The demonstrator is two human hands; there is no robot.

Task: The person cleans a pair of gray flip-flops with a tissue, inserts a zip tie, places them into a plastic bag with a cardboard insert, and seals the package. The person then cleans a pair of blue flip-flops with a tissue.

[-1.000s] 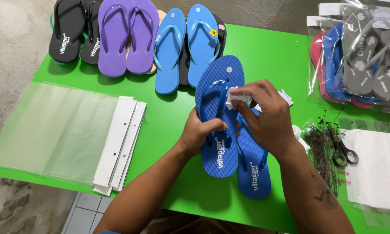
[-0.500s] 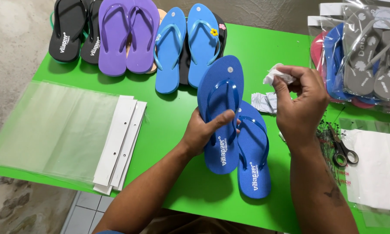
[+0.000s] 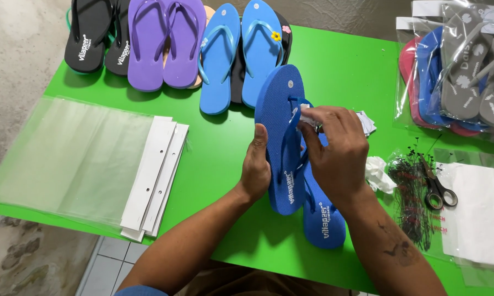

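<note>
Wiping the blue flip-flop's strap

My left hand grips the blue flip-flop at tabletop centre; right hand fingers pinch a white wad at its twelve o'clock. I'd brace firmly and rub gently.

The dark blue flip-flop looks like matt foam rubber with a finely dimpled sole and a smooth, slightly shiny plastic strap. The counter is smooth, matt green. At nine o'clock lie glossy clear plastic bags beside matt white card strips. At three o'clock, scissors show dull metal blades, black plastic handles.
</note>
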